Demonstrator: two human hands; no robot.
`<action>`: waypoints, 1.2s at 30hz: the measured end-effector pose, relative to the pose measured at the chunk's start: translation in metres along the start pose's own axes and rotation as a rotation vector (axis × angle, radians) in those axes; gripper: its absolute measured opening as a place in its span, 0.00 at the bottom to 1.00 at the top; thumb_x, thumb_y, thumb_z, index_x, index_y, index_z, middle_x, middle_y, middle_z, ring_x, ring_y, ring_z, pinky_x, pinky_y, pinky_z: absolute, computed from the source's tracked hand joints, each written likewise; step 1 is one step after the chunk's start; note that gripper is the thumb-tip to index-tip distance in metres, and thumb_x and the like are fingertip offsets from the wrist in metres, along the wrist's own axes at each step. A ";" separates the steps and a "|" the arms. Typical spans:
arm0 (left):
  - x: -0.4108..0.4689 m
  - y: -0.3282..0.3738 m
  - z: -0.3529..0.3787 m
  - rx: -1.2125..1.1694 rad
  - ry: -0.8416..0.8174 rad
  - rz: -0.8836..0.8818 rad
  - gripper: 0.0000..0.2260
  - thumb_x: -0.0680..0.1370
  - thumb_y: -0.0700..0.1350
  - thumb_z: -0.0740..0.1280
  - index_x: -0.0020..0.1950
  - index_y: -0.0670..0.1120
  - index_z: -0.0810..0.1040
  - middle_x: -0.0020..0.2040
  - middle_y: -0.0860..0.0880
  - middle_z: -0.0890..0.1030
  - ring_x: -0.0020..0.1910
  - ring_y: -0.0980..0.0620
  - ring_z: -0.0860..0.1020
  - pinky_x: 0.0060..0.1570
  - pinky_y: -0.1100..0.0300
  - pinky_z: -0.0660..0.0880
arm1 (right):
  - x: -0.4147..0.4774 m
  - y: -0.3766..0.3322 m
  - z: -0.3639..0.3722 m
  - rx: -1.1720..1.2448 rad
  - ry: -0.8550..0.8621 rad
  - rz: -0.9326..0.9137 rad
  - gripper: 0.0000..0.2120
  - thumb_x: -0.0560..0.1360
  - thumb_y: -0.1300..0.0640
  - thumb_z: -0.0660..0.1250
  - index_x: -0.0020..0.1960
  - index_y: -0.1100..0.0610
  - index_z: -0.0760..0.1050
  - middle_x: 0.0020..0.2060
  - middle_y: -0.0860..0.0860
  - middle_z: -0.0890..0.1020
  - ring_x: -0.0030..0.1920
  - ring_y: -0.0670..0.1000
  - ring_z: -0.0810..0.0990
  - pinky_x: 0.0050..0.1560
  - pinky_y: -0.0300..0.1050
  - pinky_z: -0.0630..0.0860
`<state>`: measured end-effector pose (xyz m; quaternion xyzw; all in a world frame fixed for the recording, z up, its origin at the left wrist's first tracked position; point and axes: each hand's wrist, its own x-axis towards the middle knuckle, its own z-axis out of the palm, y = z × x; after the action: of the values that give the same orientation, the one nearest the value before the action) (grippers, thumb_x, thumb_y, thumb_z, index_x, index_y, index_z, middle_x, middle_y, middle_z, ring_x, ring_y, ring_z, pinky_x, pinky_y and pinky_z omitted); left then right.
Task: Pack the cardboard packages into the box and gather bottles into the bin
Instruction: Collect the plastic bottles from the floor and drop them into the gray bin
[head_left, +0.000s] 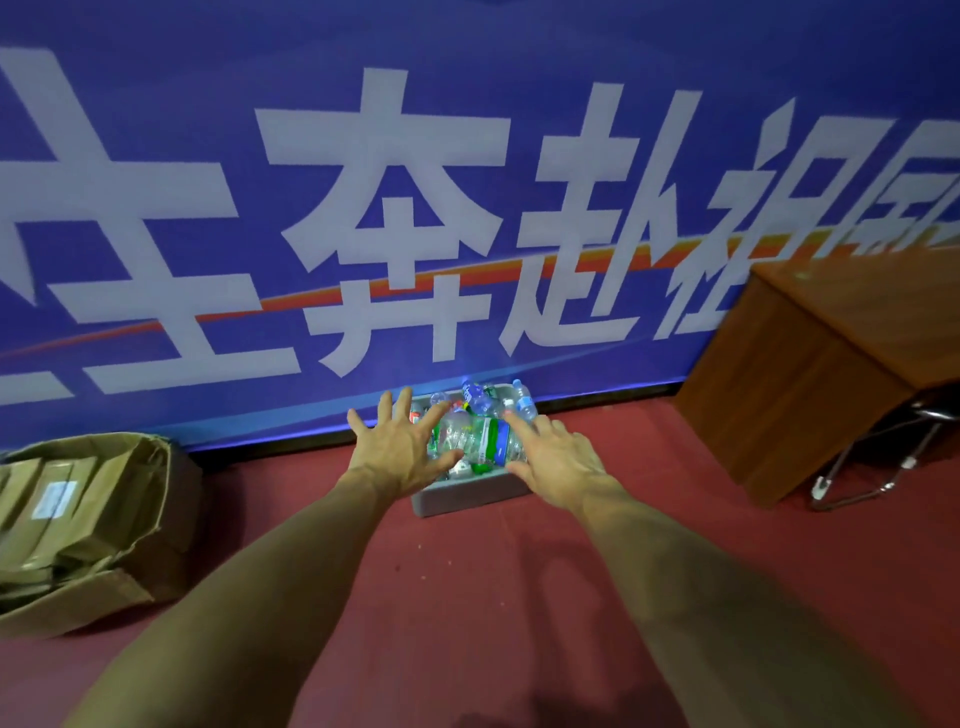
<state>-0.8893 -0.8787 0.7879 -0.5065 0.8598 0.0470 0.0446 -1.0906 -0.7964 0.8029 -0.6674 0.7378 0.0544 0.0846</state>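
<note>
Seemingly little is left: well left of the left grip (402, 452), the cardboard box (176, 509) is seen filled with cardboard packages (104, 493); beneath it and the right grip (558, 462), the foam bin (467, 496) is heaped with bottles (491, 441). Both grips are spread flat, nothing grasped.

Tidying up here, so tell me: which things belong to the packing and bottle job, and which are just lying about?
Job: bottles, bin, cardboard packages, cardboard box.
Just there: wooden desk, metal chair frame, blue banner.
</note>
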 end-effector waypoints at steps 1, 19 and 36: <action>0.021 -0.001 0.000 -0.008 -0.005 -0.007 0.34 0.77 0.72 0.51 0.79 0.64 0.45 0.82 0.43 0.46 0.80 0.39 0.46 0.70 0.26 0.52 | 0.021 0.005 -0.003 -0.008 0.004 -0.007 0.33 0.82 0.44 0.61 0.81 0.49 0.50 0.75 0.57 0.63 0.73 0.59 0.65 0.68 0.55 0.66; 0.348 -0.072 0.045 0.079 -0.131 0.001 0.32 0.78 0.71 0.44 0.80 0.62 0.46 0.81 0.41 0.44 0.79 0.35 0.44 0.69 0.24 0.47 | 0.352 0.050 0.028 -0.037 -0.085 0.024 0.33 0.83 0.47 0.58 0.81 0.52 0.46 0.78 0.53 0.57 0.78 0.56 0.57 0.68 0.57 0.68; 0.518 -0.077 0.273 -0.013 -0.234 -0.059 0.30 0.80 0.68 0.51 0.80 0.63 0.48 0.81 0.42 0.45 0.80 0.39 0.46 0.71 0.27 0.50 | 0.540 0.111 0.250 -0.009 -0.193 0.060 0.34 0.83 0.44 0.56 0.81 0.57 0.47 0.75 0.58 0.61 0.74 0.59 0.61 0.65 0.54 0.70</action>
<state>-1.0644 -1.3304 0.4496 -0.5227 0.8332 0.1100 0.1428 -1.2395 -1.2632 0.4480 -0.6369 0.7457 0.1243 0.1509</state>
